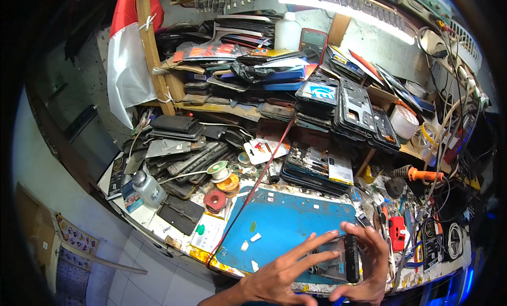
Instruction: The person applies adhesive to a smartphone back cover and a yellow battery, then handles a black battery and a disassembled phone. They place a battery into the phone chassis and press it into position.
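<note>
- Dark phone-sized device w/ clear-looking face [338, 261]: seen btwn both hands, over lower R corner of blue mat [285, 211]; whether rested on mat or lifted can't be told.
- L hand [288, 271]: fingers spread, long ones reached across device's L side; contact w/ face can't be confirmed. Nothing seen pinched.
- R hand [375, 263]: fingers arched round device's R side, thumb set well apart, below; edge contact unclear. Device prob. framed from both sides so it's steadied & face left visible.
- Mat prob. laid as soft, clean-ish work surface on cluttered bench [177, 245]; small scraps scattered on it.
- Wire spools, e.g. red one [215, 200], & pump bottle [149, 189] stood L of mat, presumably for easy reach w/o crowding work.
- Orange-handled iron [426, 175] set beyond mat, R side, tip end in coiled holder [401, 172]; prob. so hot end is guarded, handle turned out.
- Device parts stacked flat [317, 168] behind mat, likely to save space.
- Tube light [348, 18] hung above, apparently so bench is lit.
</note>
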Motion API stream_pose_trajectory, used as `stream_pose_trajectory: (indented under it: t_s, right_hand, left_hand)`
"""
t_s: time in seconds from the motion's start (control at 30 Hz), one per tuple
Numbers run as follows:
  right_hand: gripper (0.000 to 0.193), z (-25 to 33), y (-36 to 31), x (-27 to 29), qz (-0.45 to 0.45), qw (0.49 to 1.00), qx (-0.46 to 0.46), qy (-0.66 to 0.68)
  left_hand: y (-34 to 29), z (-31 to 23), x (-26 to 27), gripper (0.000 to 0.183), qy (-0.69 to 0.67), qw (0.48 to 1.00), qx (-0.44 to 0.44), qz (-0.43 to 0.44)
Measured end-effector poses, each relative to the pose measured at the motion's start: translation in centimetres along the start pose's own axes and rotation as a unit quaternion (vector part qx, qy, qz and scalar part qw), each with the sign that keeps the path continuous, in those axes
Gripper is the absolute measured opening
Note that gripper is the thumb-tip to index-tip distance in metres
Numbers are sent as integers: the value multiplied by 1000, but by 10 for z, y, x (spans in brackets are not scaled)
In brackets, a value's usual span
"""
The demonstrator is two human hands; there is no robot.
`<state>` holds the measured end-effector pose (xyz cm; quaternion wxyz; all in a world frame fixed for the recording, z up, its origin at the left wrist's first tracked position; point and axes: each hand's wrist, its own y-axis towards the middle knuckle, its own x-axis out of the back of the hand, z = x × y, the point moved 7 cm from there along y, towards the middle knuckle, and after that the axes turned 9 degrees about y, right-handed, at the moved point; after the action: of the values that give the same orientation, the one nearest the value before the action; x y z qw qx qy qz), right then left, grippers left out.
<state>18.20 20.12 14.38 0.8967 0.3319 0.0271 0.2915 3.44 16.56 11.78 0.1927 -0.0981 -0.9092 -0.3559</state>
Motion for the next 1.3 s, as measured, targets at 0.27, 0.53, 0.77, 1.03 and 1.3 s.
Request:
stream_pose_trajectory:
  t_s: [0.27,0.53,0.77,1.03,1.3]
  right_hand:
    - [101,9,34,-27,60,987,-5,-151]
    - [96,-4,50,-59,249,869,-90,-418]
    - [100,-43,32,-85,303,851,-96,-417]
    - [94,-37,11,-83,277,868,-83,-404]
    - [87,9,-62,-20,115,947,-118,-275]
  left_hand:
    - [-21,15,20,126,-15,999,47,-5]
    - [-24,-13,113,74,233,967,47,-92]
    - [75,-8,220,37,408,891,-13,-198]
    - [238,91,289,92,541,802,196,-160]
    - [305,134,302,93,593,776,215,-3]
